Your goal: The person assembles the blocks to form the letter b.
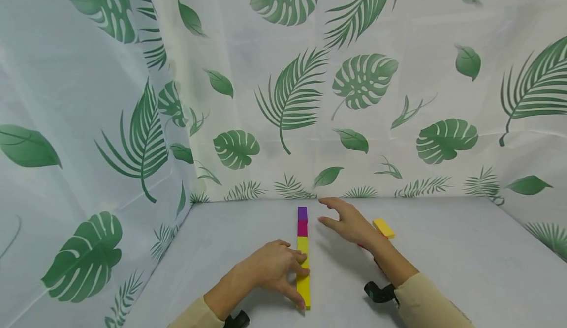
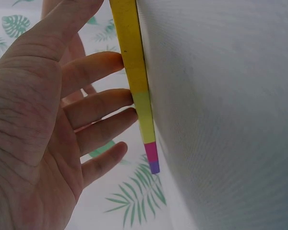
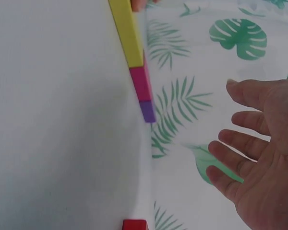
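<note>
Four coloured sections form one narrow row on the surface (image 1: pixel 230 234), running from near the middle of its far edge straight back toward the near edge. From the far end we see a purple block (image 1: pixel 302 213), a magenta block (image 1: pixel 302 228), then a far yellow block (image 1: pixel 302 244) and a near yellow block (image 1: pixel 303 286); the left wrist view shows a change of tone between the two yellows. The left hand (image 1: pixel 276 267) reaches in from the left, its fingers loosely extended and touching the yellow stretch, its thumb by the near end, without curling round anything. The right hand (image 1: pixel 350 222) hovers toward the far edge, right of the purple end, fingers apart and nothing held.

We judge the row easy to disturb: uneven pressure from the left fingers could bend its line, and a push at one end could jar the joints or slide the purple block closer to the far edge. Toward the surface's right edge lies a loose yellow block (image 1: pixel 383 228), with a red block (image 3: pixel 134 225) partly hidden by the right forearm in the head view; if that arm drops or sweeps, we think it could knock both.
</note>
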Demonstrator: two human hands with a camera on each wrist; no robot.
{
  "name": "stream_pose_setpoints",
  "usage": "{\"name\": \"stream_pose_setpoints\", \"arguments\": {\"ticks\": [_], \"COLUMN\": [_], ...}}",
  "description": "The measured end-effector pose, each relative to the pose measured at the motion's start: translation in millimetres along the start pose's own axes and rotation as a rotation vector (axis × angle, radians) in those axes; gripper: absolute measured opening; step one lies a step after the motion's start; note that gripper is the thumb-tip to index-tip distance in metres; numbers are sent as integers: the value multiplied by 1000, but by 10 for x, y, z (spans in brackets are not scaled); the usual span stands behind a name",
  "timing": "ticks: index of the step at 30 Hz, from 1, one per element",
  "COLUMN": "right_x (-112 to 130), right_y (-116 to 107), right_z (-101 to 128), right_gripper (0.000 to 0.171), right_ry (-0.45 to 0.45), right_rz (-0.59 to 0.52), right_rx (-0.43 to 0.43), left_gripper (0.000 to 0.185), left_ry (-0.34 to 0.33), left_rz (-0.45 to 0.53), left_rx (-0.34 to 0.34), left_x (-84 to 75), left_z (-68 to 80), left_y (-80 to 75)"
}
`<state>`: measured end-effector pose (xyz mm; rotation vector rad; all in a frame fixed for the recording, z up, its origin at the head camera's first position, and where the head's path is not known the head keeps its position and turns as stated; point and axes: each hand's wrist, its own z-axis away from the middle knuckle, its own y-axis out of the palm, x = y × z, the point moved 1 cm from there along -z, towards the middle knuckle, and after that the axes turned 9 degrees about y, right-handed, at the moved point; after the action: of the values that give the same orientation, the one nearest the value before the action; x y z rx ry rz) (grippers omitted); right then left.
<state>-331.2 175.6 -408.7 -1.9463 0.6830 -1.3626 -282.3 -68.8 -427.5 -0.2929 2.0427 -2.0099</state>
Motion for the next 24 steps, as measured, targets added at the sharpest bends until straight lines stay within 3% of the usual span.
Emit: {"name": "stream_pose_setpoints", "arguments": {"ticks": [24], "right_x": [-283], "right_y": [-262], "right_z": [20], "right_gripper": [57], "right_ry": [111], "right_rz": [0], "right_rx": [96], "left_gripper": [74], "left_ry": [-19], "left_rz": [8], "left_rx": [21], "left_x": [-21], "left_z": [1], "left_y": [-14]}}
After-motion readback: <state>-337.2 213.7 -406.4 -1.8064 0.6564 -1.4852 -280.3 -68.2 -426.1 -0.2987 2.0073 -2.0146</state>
